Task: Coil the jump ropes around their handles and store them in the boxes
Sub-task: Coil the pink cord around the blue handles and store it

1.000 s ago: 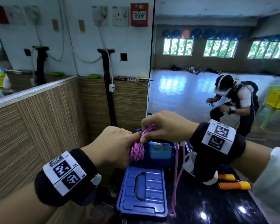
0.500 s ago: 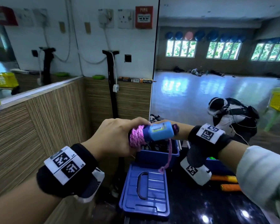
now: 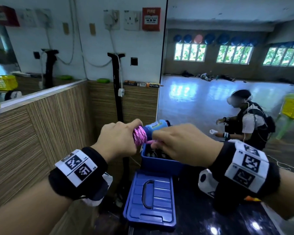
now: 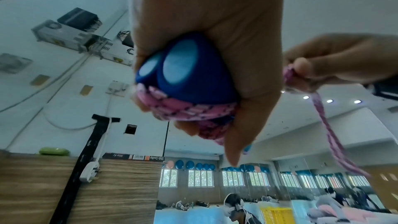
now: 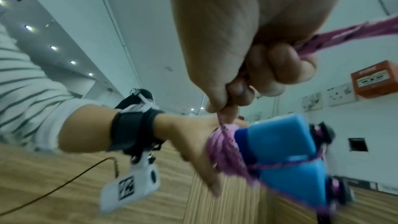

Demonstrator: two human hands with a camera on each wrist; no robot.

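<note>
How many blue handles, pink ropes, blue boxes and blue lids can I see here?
blue handles: 2
pink rope: 1
blue box: 1
blue lid: 1
Total: 5

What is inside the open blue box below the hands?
The open blue box shows dark coiled shapes inside, too dim to identify. The right hand covers much of the opening. Its lid lies in front.
</note>
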